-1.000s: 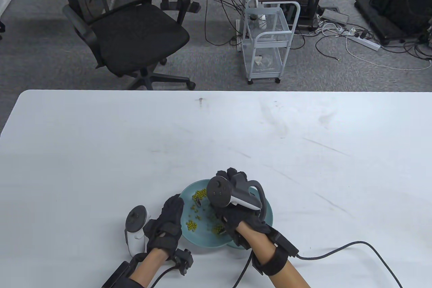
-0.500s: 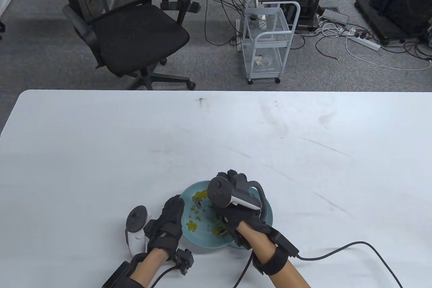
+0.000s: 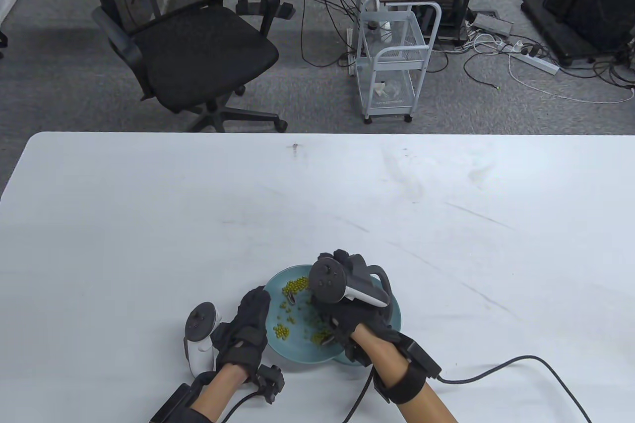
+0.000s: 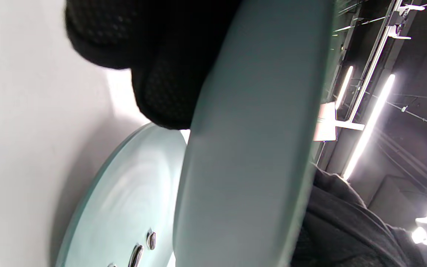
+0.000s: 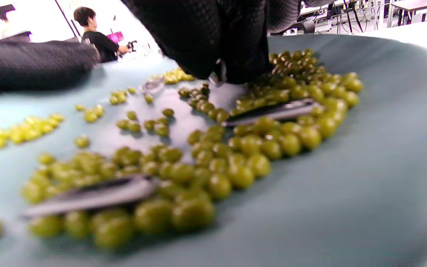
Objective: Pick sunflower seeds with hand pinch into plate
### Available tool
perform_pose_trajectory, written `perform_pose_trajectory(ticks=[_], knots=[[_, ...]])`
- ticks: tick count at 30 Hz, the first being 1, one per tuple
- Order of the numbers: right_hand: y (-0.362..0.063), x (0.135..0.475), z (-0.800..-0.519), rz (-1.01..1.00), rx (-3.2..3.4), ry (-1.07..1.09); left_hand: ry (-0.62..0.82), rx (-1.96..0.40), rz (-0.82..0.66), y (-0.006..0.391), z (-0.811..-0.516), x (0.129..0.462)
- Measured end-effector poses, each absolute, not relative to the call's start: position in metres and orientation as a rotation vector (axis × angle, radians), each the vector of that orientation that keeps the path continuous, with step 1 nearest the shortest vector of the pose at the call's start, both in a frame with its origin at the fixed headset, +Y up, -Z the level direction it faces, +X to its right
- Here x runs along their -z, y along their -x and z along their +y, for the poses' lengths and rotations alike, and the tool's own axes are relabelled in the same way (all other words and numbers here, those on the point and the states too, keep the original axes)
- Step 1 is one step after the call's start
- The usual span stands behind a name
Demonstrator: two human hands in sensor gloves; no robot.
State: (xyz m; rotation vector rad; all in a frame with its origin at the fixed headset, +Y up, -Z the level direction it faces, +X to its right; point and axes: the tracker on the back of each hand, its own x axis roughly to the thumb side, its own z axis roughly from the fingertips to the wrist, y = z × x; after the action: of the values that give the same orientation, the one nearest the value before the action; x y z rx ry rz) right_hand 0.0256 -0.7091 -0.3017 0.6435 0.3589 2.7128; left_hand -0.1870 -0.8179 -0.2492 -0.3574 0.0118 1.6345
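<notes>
A teal plate (image 3: 290, 346) holds many green beans (image 3: 293, 285) and a few grey striped sunflower seeds (image 3: 290, 297). In the right wrist view, seeds (image 5: 272, 111) lie among the beans (image 5: 235, 163). My right hand (image 3: 320, 301) reaches down into the plate. Its fingertips (image 5: 232, 55) are closed together on a small grey seed tip (image 5: 217, 76). My left hand (image 3: 255, 304) grips the plate's left rim and holds it tilted. A second teal plate (image 4: 124, 207) lies under it and carries a few seeds (image 4: 150, 239). Its edge peeks out in the table view (image 3: 349, 361).
The white table (image 3: 317, 205) stretches far beyond the plates. A black cable (image 3: 521, 361) runs from my right wrist over the table to the right. An office chair (image 3: 188, 46) and a wire cart (image 3: 394, 61) stand on the floor behind the table.
My right hand has shifted slightly and its tracker has tipped a little to the right. The left hand and the plate have stayed still.
</notes>
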Motion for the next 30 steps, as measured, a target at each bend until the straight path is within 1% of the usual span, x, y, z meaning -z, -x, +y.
perform_pose_trajectory(ticks=[6,9,11,14,17,19,23,30], knots=[[-0.05,0.302,-0.687,0.248,-2.612,-0.59,0.344,-1.631,0.011,0.189,-0.816,0.249],[-0.067,0.299,-0.682,0.195,-2.571,-0.556,0.344,-1.635,0.011,0.19,-0.815,0.25],[-0.079,0.297,-0.684,0.173,-2.584,-0.525,0.341,-1.634,0.013,0.191,-0.814,0.25],[-0.098,0.297,-0.696,0.154,-2.607,-0.462,0.34,-1.633,0.013,0.192,-0.814,0.251],[-0.112,0.3,-0.718,0.196,-2.611,-0.398,0.334,-1.636,0.016,0.192,-0.814,0.251],[-0.116,0.305,-0.734,0.252,-2.63,-0.364,0.33,-1.636,0.016,0.192,-0.814,0.251],[-0.112,0.309,-0.753,0.33,-2.662,-0.356,0.323,-1.637,0.022,0.193,-0.814,0.251],[-0.11,0.31,-0.757,0.321,-2.671,-0.347,0.328,-1.64,0.019,0.193,-0.814,0.251]])
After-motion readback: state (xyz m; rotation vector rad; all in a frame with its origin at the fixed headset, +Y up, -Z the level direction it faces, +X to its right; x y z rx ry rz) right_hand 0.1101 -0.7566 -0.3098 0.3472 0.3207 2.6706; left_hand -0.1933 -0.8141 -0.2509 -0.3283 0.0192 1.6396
